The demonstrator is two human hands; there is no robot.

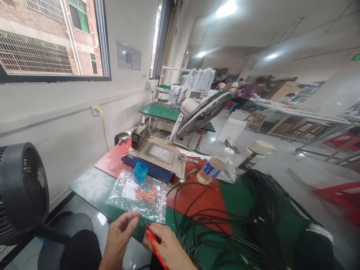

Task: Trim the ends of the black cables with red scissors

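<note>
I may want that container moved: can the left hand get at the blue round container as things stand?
Probably yes: between the left hand and the blue round container seem to lie only a flat clear plastic bag and small reddish bits. Its pinched fingertips may need to open first.

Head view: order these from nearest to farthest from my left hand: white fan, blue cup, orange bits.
1. Orange bits: on the clear bag, just ahead.
2. Blue cup: at the bag's far edge.
3. White fan: well ahead, to the right.
</note>
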